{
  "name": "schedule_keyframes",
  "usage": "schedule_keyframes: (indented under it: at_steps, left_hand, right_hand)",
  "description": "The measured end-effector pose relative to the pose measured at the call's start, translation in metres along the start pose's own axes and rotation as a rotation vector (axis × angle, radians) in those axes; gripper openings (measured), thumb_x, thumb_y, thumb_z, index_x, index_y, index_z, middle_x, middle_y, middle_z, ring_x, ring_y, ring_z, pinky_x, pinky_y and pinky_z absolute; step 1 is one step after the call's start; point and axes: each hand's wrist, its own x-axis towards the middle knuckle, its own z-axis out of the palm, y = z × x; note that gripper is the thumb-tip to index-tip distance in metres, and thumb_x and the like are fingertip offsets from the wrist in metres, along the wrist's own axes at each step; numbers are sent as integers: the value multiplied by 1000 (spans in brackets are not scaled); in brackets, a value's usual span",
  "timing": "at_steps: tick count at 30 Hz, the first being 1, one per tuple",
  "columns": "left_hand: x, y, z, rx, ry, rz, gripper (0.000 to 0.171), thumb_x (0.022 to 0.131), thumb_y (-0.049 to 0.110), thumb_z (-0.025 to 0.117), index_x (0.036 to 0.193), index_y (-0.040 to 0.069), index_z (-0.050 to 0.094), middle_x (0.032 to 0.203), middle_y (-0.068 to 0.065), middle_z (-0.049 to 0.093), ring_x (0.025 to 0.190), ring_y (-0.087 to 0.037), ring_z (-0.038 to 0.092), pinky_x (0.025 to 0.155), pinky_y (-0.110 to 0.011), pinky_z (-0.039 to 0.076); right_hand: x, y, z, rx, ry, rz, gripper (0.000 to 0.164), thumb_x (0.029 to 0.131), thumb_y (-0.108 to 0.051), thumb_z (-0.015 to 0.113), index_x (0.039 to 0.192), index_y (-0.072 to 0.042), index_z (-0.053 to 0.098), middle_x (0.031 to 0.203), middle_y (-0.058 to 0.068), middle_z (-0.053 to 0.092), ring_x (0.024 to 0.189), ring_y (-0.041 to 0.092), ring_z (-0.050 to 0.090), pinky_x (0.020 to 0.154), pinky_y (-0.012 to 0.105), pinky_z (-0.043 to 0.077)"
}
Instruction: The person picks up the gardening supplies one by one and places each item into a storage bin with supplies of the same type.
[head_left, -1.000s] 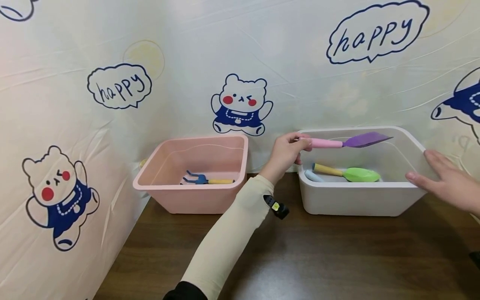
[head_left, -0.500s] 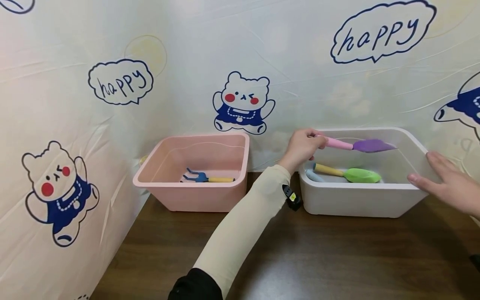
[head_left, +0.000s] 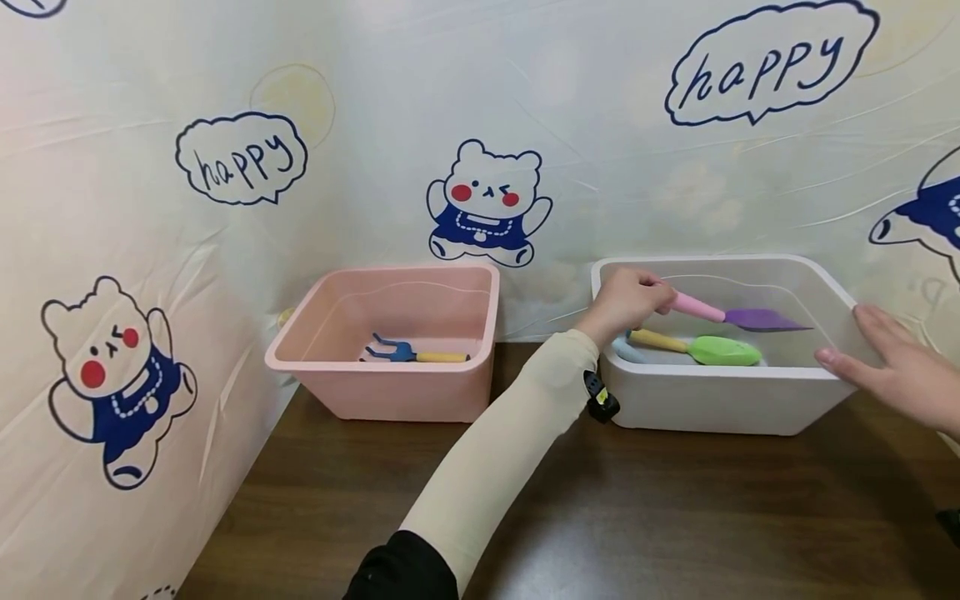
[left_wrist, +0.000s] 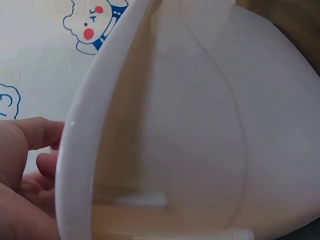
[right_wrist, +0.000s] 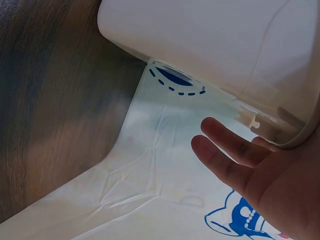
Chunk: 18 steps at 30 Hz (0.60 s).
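Observation:
In the head view my left hand (head_left: 628,304) pinches the pink handle of a garden trowel (head_left: 761,319) with a purple blade. The trowel is inside the white bin (head_left: 697,400), its blade pointing right and slightly down. Below it lie a green trowel (head_left: 723,351) with a yellow handle and a light blue piece (head_left: 628,351), partly hidden by my left wrist. At the bin's right rim is my right hand (head_left: 888,362), thumb over the inner side; the right wrist view shows its fingers (right_wrist: 220,157) stretched out along the outside.
To the left stands a pink bin (head_left: 382,392) holding a small blue hand rake (head_left: 401,352) with a yellow handle. Both bins are on a dark wooden table (head_left: 637,517). A printed sheet (head_left: 360,100) with bears hangs close behind and along the left side.
My left hand has moved right and down with the purple trowel, bringing it lower into the white bin. The right hand stays at the rim.

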Motion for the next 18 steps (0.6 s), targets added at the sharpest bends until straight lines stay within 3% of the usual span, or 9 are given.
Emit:
schedule_keyframes:
  at_steps: [2,5,7,9,12,14,18]
  left_hand:
    - [0,1,1,-2,-33,-12,24,96,25,70,117,13,73,70,1,64,49,-12,45,47,-24,40]
    - [-1,-2,-1,3,-37,-11,61,94,40,72,148,20,51,88,-1,64,47,-16,45,56,-28,45]
    - [-1,-5,-4,-8,-16,0,75,93,48,71,157,25,38,105,-4,64,49,-18,47,62,-30,49]
    - [-4,-8,-11,-46,19,27,74,93,51,69,156,26,39,129,-2,60,52,-20,52,65,-31,51]
    - [-14,-12,-26,-89,50,89,66,95,52,66,153,28,45,143,1,54,59,-23,58,65,-32,53]
    - [-27,-13,-38,-37,71,158,62,96,54,63,151,31,47,144,4,52,71,-21,61,68,-32,53]
    - [-63,-15,-62,193,100,355,61,99,52,60,153,29,43,150,6,45,89,-14,61,77,-32,54]
  right_hand:
    - [1,0,-1,-1,2,1,93,104,-42,51,153,11,-7,155,40,-11,142,59,-9,108,73,-4]
    - [1,0,0,-1,-1,6,93,104,-42,51,153,11,-7,156,39,-12,142,59,-10,108,73,-3]
    - [1,-1,1,-3,-8,10,93,104,-43,51,153,10,-8,156,39,-13,142,59,-10,107,75,-3]
    - [1,-1,2,-6,-16,17,94,104,-43,51,153,10,-9,155,39,-14,142,59,-11,106,76,-2]
    - [2,-1,3,-3,-15,9,94,104,-43,51,153,10,-9,155,39,-13,141,60,-10,105,76,-2]
    - [3,-1,3,1,-7,-3,93,104,-42,51,154,10,-7,156,39,-12,141,60,-9,106,76,-2]
    - [3,-3,2,21,11,-8,92,104,-40,52,154,10,-8,156,39,-12,142,58,-11,109,72,-5]
